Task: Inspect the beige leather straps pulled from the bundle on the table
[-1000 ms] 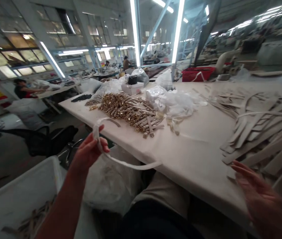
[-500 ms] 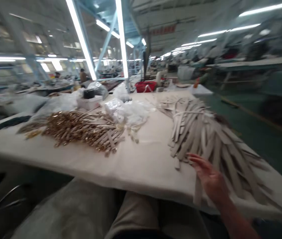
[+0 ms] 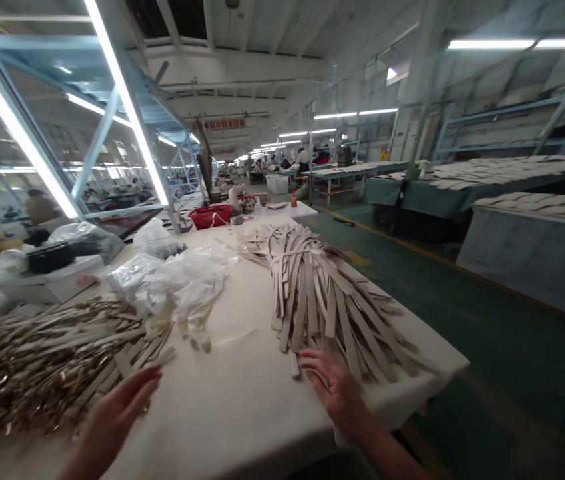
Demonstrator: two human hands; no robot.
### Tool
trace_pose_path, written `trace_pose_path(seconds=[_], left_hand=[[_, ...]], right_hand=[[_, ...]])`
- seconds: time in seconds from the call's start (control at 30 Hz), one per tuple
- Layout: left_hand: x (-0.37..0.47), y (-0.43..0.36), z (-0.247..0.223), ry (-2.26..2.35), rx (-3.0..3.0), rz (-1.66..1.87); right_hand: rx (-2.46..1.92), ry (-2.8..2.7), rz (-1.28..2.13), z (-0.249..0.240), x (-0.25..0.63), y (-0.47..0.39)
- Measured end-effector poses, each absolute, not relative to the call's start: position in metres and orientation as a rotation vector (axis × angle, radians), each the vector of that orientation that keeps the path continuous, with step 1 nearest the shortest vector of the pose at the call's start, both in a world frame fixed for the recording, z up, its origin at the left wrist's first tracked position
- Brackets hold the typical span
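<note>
My left hand [image 3: 120, 413] is at the lower left, beside a heap of beige straps with shiny gold-coloured metal fittings [image 3: 37, 363]. Its fingers are stretched out and slightly blurred, with a strap end just beyond the fingertips. My right hand [image 3: 337, 393] reaches to the near ends of a large bundle of flat beige strips [image 3: 312, 293], tied round with a band. Its fingers are loosely bent, thumb apart, the fingertips at the strip ends. A pale strip [image 3: 338, 437] shows below this hand; I cannot tell whether the hand touches it.
The cloth-covered table [image 3: 232, 393] bears crumpled clear plastic bags [image 3: 177, 280] between the two piles. Behind stand a white box [image 3: 57, 283], a red basket [image 3: 210, 215] and an orange bottle [image 3: 294, 199]. A floor aisle runs along the right, with grey bins [image 3: 527, 260] beyond.
My view has turned right and nearer the table. My left hand has come into view beside the metal-fitted straps. My right hand remains at the bundle's near end.
</note>
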State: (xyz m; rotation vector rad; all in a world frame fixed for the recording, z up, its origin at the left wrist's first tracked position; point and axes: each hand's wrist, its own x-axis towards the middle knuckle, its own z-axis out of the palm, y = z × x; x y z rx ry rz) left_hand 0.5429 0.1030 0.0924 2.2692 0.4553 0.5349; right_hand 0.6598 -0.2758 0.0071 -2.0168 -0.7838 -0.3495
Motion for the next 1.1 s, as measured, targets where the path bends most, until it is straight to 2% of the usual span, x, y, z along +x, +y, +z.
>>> trace_pose_path(seconds=[0.07,0.17,0.27,0.37,0.47,0.57,0.7,0.97,1.1], left_hand=[[0.606,0.072,0.087,0.272,2.104,0.34],[0.684,0.0,0.087,0.061,2.022,0.329],[0.714,-0.075,0.08,-0.126,2.0,0.338],[0.71,-0.119,0.059,-0.138,1.977,0.307],[0.698,-0.131,0.035,-0.08,1.943,0.171],[0.688,-0.133,0.02,-0.084,1.897,-0.025],[0.681,-0.141,0.015,-0.173,1.975,-0.131],[0.679,-0.162,0.013,-0.227,2.264,-0.175],[0.673,-0.169,0.009,-0.239,2.332,-0.058]], right_hand=[[-2.029,-0.78,-0.348,0.005,0.659,-0.275],[-1.988,-0.752,-0.35,0.007,0.654,-0.275],[-1.908,-0.745,-0.399,0.015,0.648,-0.283],[-1.924,-0.72,-0.54,0.03,0.654,-0.303],[-2.0,-0.483,-0.697,0.043,0.674,-0.333],[-2.127,-0.181,-0.547,0.046,0.693,-0.357],[-2.31,-0.09,-0.239,0.045,0.699,-0.361],[-2.314,-0.022,-0.247,0.073,0.737,-0.327],[-2.294,0.107,-0.26,0.075,0.759,-0.303]])
